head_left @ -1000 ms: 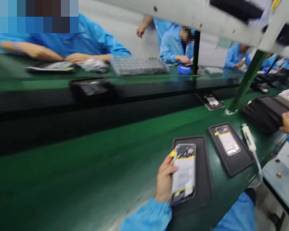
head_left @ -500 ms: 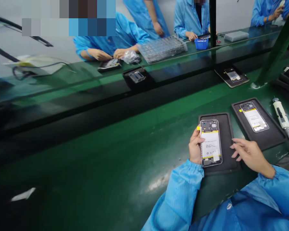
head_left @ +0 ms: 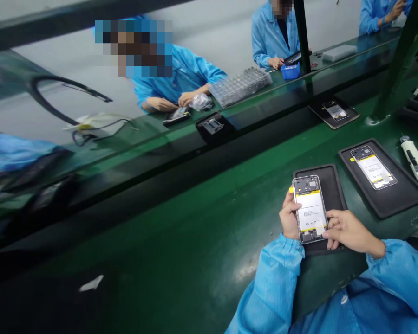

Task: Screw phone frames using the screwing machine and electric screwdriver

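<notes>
Green counter (head_left: 195, 222) bore a black tray (head_left: 335, 185), above which your left hand (head_left: 288, 220) held the open-backed phone (head_left: 309, 208), fingers clamped on its left edge, while your right hand (head_left: 350, 229) pinched its lower right corner between its fingers, beside a second phone (head_left: 373, 168) in another tray (head_left: 402, 200).

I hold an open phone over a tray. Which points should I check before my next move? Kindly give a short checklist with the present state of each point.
1. Left hand grips the phone along its left edge: ok.
2. Right hand touches the phone's lower right edge: ok.
3. Right hand is really closed on the phone: cannot tell.
4. Tray lies flat on the bench under the phone: ok.
5. Second phone lies in its own tray, apart from both hands: ok.
6. Screwdriver lies on the right, untouched: ok.
</notes>
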`<state>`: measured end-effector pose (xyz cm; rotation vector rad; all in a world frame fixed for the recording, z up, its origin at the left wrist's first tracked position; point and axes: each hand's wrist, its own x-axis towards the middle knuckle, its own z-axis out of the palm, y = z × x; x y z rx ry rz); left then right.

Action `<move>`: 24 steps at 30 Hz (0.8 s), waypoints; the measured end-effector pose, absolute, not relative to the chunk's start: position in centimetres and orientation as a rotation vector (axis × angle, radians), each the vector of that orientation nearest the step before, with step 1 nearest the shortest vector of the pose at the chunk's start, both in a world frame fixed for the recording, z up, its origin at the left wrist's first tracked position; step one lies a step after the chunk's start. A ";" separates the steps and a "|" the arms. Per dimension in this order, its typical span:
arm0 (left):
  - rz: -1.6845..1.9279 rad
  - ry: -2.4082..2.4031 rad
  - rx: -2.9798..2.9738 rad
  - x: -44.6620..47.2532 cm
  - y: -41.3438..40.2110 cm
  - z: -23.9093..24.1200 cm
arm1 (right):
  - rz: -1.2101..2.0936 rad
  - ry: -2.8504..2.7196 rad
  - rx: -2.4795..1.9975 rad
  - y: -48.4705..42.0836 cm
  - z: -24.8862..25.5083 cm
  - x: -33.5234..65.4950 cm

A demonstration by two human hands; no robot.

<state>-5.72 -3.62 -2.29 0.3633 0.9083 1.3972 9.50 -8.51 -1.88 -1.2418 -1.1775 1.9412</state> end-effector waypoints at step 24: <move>1.374 0.928 0.352 -6.4 -3.8 -2.6 | 2.006 -1.156 -0.997 -8.7 -2.7 10.1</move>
